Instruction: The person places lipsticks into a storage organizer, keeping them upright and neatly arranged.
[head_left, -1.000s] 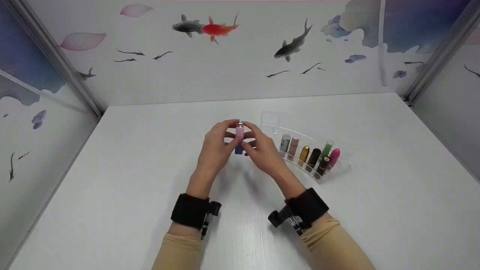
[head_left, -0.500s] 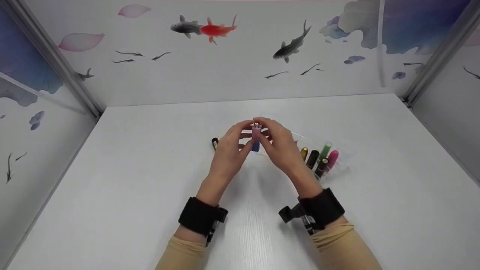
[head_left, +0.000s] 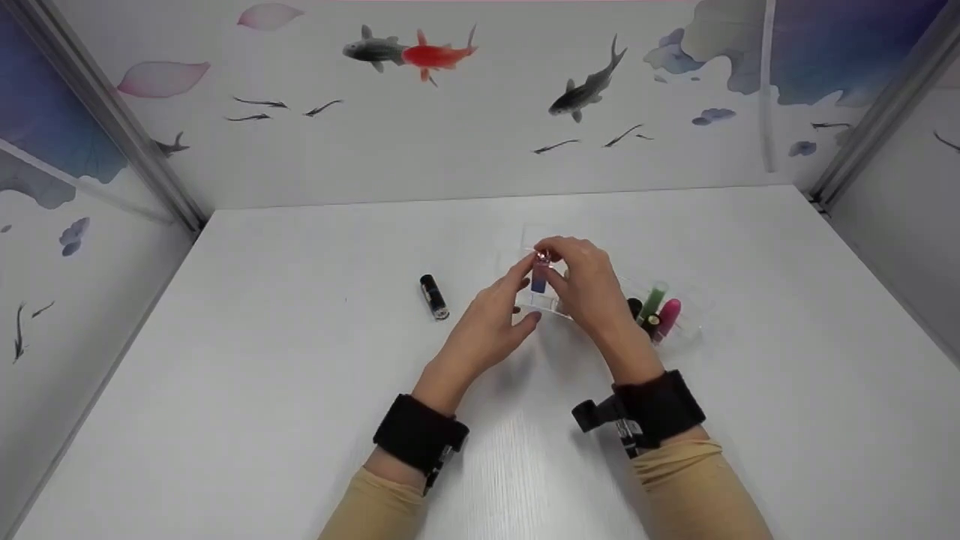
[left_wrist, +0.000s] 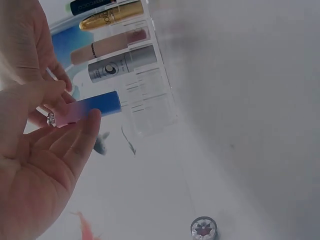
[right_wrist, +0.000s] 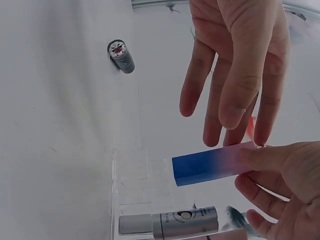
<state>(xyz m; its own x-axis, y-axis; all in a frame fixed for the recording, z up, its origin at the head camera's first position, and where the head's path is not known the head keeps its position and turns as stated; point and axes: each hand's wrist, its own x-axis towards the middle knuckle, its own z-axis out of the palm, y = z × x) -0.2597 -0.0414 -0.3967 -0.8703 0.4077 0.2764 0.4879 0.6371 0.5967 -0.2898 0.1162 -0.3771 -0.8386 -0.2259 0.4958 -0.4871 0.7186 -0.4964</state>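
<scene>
My right hand [head_left: 592, 289] pinches a square lipstick tube [right_wrist: 215, 162], pink fading to blue, near its pink end. The tube is held over the near-left part of a clear curved lipstick holder [left_wrist: 152, 117], blue end toward it. My left hand [head_left: 486, 326] is beside the tube with its fingers extended and thumb apart. Its fingertips are at the tube's pink side; whether they touch it I cannot tell. In the left wrist view, a silver lipstick [left_wrist: 122, 63], a beige-pink one [left_wrist: 100, 51] and a gold one [left_wrist: 111, 16] stand in neighbouring slots.
A black lipstick tube [head_left: 433, 297] lies on the white table [head_left: 300, 360], left of my left hand. Toward the holder's right end stand a green tube [head_left: 655, 298] and a bright pink one [head_left: 667, 319]. Printed panels [head_left: 465, 142] enclose the table's back and sides.
Both hands have moved right with the pink-and-blue lipstick, over to the holder. My left hand has loosened from it and its fingers have spread. The black tube on the table has come into view.
</scene>
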